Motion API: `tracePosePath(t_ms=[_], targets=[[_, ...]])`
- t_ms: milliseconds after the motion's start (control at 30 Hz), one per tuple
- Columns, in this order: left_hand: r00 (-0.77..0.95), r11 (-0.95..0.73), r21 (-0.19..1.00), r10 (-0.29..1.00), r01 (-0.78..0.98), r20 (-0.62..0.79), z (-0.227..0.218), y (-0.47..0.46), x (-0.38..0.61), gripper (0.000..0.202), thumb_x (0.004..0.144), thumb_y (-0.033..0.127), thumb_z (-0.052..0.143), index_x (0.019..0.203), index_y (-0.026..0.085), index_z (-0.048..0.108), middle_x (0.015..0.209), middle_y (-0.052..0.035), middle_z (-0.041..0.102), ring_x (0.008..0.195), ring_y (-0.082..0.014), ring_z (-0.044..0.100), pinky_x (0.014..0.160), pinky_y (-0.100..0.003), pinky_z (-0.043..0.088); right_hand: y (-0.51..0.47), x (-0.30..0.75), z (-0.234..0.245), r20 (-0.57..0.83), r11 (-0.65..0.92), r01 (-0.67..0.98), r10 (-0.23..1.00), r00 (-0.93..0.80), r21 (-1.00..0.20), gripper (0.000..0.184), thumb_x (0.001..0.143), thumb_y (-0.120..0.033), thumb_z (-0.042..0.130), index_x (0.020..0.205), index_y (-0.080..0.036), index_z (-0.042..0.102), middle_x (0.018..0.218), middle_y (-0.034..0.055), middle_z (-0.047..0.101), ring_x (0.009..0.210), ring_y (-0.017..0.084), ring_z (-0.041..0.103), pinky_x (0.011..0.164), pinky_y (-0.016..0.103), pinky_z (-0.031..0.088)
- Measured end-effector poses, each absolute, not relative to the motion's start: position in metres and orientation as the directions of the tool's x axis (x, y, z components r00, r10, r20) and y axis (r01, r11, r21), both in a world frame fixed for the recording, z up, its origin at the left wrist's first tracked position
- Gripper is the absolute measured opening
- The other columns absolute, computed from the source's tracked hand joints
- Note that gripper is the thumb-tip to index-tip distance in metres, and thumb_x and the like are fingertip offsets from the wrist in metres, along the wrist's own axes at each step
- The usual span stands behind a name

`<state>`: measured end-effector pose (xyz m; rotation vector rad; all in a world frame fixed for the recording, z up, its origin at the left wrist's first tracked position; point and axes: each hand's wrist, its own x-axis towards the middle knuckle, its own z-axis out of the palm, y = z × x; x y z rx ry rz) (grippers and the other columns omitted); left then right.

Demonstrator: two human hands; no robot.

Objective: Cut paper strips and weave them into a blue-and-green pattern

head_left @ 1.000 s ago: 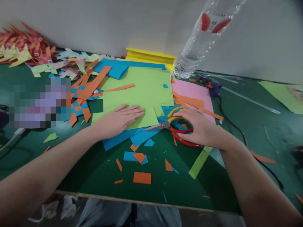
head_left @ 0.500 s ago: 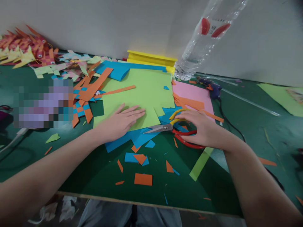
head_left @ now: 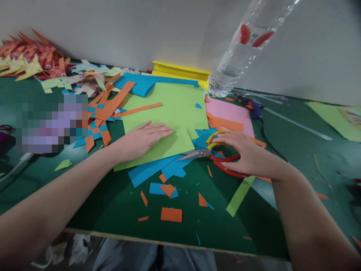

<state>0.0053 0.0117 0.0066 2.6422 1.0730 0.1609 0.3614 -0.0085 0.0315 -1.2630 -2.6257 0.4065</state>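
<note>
My left hand (head_left: 141, 141) lies flat, fingers stretched out, on light green paper (head_left: 169, 146) in the middle of the table. In my right hand (head_left: 244, 152) are scissors (head_left: 204, 152) with yellow and red handles, their blades slightly apart and pointing left. The tips lie by the lower edge of the green paper, over blue paper (head_left: 158, 169) that sticks out underneath. Orange strips (head_left: 225, 122) and pink paper (head_left: 231, 111) lie beyond my right hand. A woven orange and blue paper piece (head_left: 98, 124) rests left of the green sheets.
A plastic bottle (head_left: 239, 56) stands tilted-looking at the back, near a glue gun (head_left: 251, 105) with a black cord. Folded paper fish (head_left: 31, 60) are heaped at the far left. Paper scraps (head_left: 171, 214) are scattered toward the front edge. A yellow folded piece (head_left: 180, 69) leans by the wall.
The upper green paper and the blue paper under it have shifted slightly toward me and right, with my left hand on the green. The scissors have moved a little to the right.
</note>
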Motion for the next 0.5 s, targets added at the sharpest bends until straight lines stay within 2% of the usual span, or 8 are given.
tracePosePath(t_ms=[100, 333, 500], targets=[[0.74, -0.709, 0.266, 0.672, 0.654, -0.028, 0.002, 0.012, 0.007, 0.059, 0.099, 0.011, 0.016, 0.154, 0.023, 0.036, 0.162, 0.0034, 0.034, 0.153, -0.0136, 0.02, 0.127, -0.043, 0.005, -0.01, 0.357, 0.032, 0.055, 0.584, 0.735, 0.794, -0.605, -0.345, 0.047, 0.074, -0.041, 0.07, 0.119, -0.028, 0.064, 0.129, 0.0085, 0.067, 0.124, 0.037, 0.059, 0.104, 0.064, 0.044], [0.732, -0.703, 0.267, 0.681, 0.659, -0.01, 0.0, 0.008, 0.016, 0.063, 0.095, 0.006, 0.021, 0.152, 0.027, 0.039, 0.161, 0.0038, 0.035, 0.153, -0.0144, 0.02, 0.126, -0.044, 0.005, -0.012, 0.348, 0.026, 0.109, 0.592, 0.73, 0.796, -0.595, -0.34, 0.047, 0.074, -0.039, 0.071, 0.119, -0.028, 0.062, 0.124, 0.0089, 0.068, 0.122, 0.036, 0.06, 0.11, 0.065, 0.036], [0.756, -0.723, 0.259, 0.653, 0.641, -0.048, 0.002, 0.009, 0.016, 0.069, 0.091, 0.001, 0.024, 0.151, 0.031, 0.041, 0.161, 0.0083, 0.033, 0.154, -0.0149, 0.018, 0.126, -0.046, 0.004, -0.009, 0.349, 0.022, 0.098, 0.616, 0.724, 0.778, -0.62, -0.311, 0.046, 0.076, -0.04, 0.069, 0.119, -0.026, 0.061, 0.123, 0.0106, 0.068, 0.119, 0.036, 0.061, 0.107, 0.063, 0.038]])
